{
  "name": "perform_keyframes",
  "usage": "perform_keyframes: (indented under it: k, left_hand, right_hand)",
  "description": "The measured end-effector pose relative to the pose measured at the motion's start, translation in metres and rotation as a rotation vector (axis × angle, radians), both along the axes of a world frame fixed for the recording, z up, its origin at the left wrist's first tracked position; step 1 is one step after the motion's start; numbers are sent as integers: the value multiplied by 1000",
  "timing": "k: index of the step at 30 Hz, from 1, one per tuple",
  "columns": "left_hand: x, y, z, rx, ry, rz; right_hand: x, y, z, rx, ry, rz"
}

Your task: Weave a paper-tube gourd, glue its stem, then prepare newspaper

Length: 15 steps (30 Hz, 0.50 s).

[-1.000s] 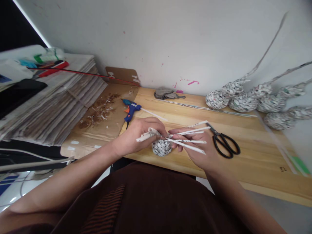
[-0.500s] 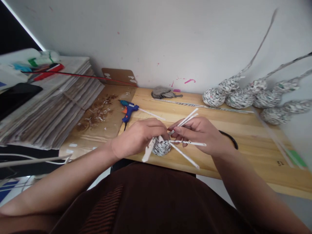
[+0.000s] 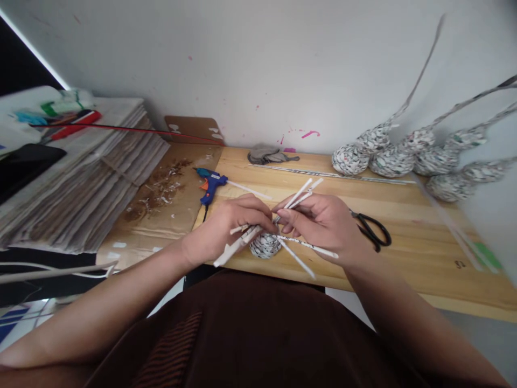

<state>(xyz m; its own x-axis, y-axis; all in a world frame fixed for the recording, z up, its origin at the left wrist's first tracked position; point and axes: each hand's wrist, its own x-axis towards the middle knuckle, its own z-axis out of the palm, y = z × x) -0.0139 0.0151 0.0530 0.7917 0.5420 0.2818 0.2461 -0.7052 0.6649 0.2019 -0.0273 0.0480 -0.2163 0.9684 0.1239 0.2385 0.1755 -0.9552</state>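
Between my hands, close to the table's near edge, sits a small round woven paper piece (image 3: 265, 246), patterned black and white. Rolled paper tubes stick out from its top in several directions. My left hand (image 3: 244, 218) is closed at the top of the weave, gripping paper tubes that point down to the left. With thumb and fingers pinched, my right hand (image 3: 313, 215) holds white paper tubes (image 3: 299, 194) that slant up to the right. Two more tubes (image 3: 315, 247) stretch out below the right hand. Where the tubes meet the weave, my fingers hide the detail.
A blue glue gun (image 3: 212, 183) lies behind my left hand. Black-handled scissors (image 3: 374, 229) rest right of my right hand. Several woven paper gourd shapes (image 3: 391, 159) stand at the back right. Stacked newspapers (image 3: 81, 183) fill the left. A grey cloth (image 3: 269, 154) lies by the wall.
The tubes at my left hand have swung further left and outward. My right hand has shifted slightly left, uncovering more of the scissors. The whole view has also shifted a little.
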Motion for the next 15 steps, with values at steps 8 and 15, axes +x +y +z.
perform_keyframes:
  k: [8, 15]
  left_hand:
    - [7, 0, -5, -148, -48, 226]
    - [6, 4, -4, -51, 39, 174]
  right_hand:
    - [-5, -7, 14, 224, -220, -48]
    - [-17, -8, 8, 431, -254, -13]
